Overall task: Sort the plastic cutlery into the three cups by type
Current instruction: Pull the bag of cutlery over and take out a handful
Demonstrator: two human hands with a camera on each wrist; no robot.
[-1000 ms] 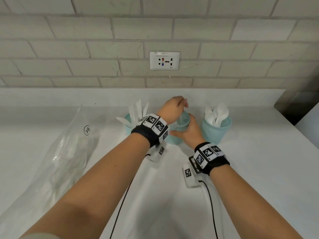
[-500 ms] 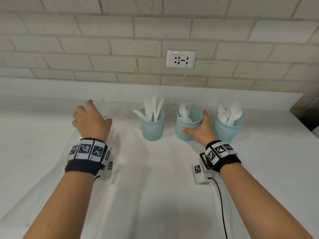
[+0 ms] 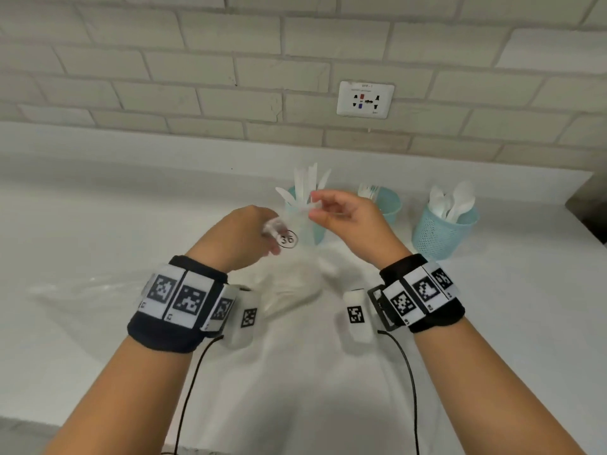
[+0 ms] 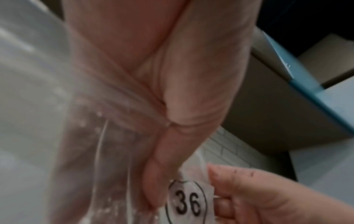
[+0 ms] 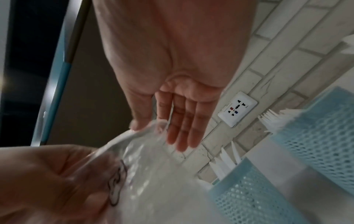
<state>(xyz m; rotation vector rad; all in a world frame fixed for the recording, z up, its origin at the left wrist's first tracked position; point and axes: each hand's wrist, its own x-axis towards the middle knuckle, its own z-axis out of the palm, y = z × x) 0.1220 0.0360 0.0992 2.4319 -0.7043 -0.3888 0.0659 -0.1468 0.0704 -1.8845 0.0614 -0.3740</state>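
- The step in hand looks like pulling open the mouth of the clear plastic bag [image 3: 289, 274] at the middle of the head view, so whatever is left inside can be taken out. I'd say it goes best with each hand holding a different layer of the film and drawing apart gently, the bag's weight kept on the bench [image 3: 492, 323] so it cannot tip or spill.
- The left hand [image 3: 243, 234], centre-left in the head view, is curled, and its thumb and fingers pinch the film just beside the round "36" label [image 4: 186, 201]; the left wrist view shows the plastic gathered and creased under the thumb.
- The right hand [image 3: 348, 221], just right of it and a little higher, pinches the top edge of the bag between thumb and forefinger; in the right wrist view its other fingers [image 5: 184, 125] lie nearly straight and together, resting against the film.
- The film is blurred and shiny, so I cannot tell what cutlery, if any, is still inside the bag.
- Farther back, three blue mesh cups stand in a row near the wall: the left cup [image 3: 317, 231], partly hidden behind the bag and hands, holds knives [image 3: 310, 182]; the middle cup [image 3: 389, 205] holds forks [image 3: 369, 191]; the right cup [image 3: 440, 234] holds spoons [image 3: 455, 201].
- The sorting looks far along.
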